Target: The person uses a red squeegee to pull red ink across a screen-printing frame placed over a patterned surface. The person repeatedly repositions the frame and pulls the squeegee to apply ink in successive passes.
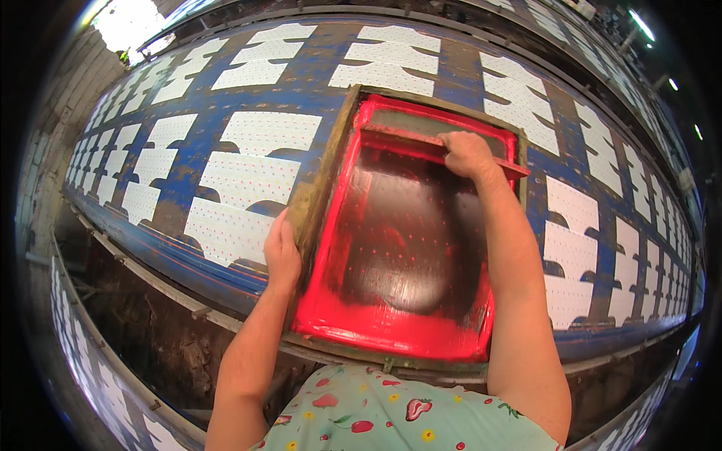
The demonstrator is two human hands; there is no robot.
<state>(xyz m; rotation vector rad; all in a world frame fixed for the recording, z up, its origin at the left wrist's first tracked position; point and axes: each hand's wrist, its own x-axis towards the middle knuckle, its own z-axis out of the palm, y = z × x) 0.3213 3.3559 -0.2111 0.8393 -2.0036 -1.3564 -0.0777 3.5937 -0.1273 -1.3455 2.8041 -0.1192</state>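
Note:
A screen printing frame point(329, 165) with wooden sides lies in front of me on a long blue table. Bright red ink point(376, 322) coats the inner margins of its dark mesh point(410, 263), and rows of small red dots show in the middle. My left hand point(283, 249) is closed on the frame's left side, its fingers partly hidden. Toward the far end of the frame, my right hand point(468, 154) grips a wide red-smeared squeegee point(402, 141), which spans most of the mesh's width. A strip of greyish mesh shows beyond the squeegee.
White cut fabric pieces point(252, 177) with small red dots lie in rows over the blue table point(201, 143), left, right and beyond the frame. A rail point(162, 282) runs along the table's near edge. More tables with white pieces stand behind me and at the far side.

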